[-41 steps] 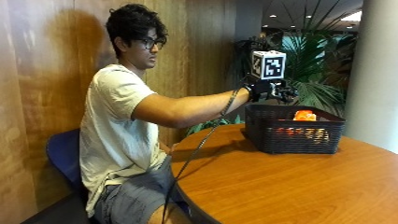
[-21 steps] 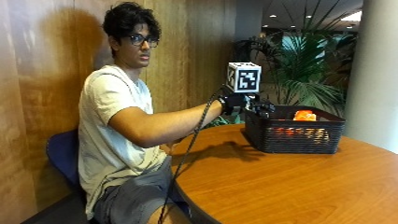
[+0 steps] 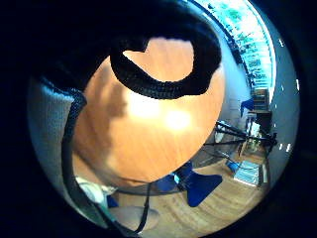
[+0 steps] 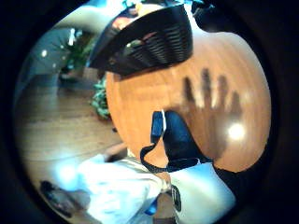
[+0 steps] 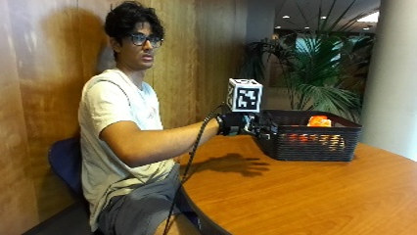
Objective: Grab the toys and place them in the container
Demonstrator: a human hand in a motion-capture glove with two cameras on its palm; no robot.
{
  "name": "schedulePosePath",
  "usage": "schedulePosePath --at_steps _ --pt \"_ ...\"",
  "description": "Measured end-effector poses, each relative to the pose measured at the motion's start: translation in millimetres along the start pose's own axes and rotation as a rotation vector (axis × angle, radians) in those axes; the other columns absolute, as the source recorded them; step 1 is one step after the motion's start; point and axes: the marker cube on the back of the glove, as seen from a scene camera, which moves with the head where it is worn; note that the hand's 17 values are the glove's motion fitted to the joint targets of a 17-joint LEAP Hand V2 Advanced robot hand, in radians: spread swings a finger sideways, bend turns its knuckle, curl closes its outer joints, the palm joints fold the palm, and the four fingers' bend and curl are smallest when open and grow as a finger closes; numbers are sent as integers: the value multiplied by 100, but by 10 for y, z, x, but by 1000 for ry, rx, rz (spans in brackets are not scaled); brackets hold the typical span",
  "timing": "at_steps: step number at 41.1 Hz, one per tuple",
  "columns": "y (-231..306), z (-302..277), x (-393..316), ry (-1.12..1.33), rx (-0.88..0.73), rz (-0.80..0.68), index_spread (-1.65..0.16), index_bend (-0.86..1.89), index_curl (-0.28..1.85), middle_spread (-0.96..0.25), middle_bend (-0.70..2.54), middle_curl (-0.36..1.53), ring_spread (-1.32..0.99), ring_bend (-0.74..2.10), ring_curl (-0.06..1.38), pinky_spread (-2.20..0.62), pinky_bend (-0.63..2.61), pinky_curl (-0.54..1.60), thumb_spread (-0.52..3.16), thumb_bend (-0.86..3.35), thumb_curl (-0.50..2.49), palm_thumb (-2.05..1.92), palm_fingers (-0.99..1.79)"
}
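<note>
A black mesh basket (image 5: 306, 143) stands on the round wooden table (image 5: 312, 196), with an orange toy (image 5: 318, 121) showing above its rim and more orange behind the mesh. My gloved right hand (image 5: 246, 125) hovers above the table just beside the basket's near end and holds nothing. Its shadow (image 5: 231, 164) on the wood shows spread, straight fingers. The thumb side palm view shows the same basket (image 4: 154, 39), an orange toy (image 4: 122, 22) inside it, and the hand's shadow (image 4: 210, 107) on the table. Only bare tabletop (image 3: 153, 134) lies under the palm in the little finger side view.
A large palm plant (image 5: 319, 73) and a white pillar (image 5: 397, 73) stand behind the basket. The person sits on a blue chair (image 5: 65, 161) against a wood-panelled wall. Beyond the table edge are blue chairs (image 3: 203, 186) and a tripod (image 3: 237, 136).
The gloved hand has drawn back from above the basket toward the person and come lower, now beside the basket's near end. The basket has stayed put.
</note>
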Motion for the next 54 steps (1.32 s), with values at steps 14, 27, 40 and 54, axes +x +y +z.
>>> schedulePosePath --at_steps 14,27,40,54 --pt "80 71 71 -29 1 29 -34 31 50 2 15 24 4 19 38 6 91 29 130 -1 40 15 -4" --pt "82 170 71 -18 -16 21 -34 32 50 2 15 23 4 20 38 6 89 29 130 -1 39 15 -4" --pt "61 319 109 0 -27 78 -34 33 50 2 15 23 4 19 38 6 87 30 131 -1 38 16 -4" --pt "58 346 121 -7 -29 103 -34 33 50 2 15 23 4 19 37 6 86 31 131 -1 38 17 -4"
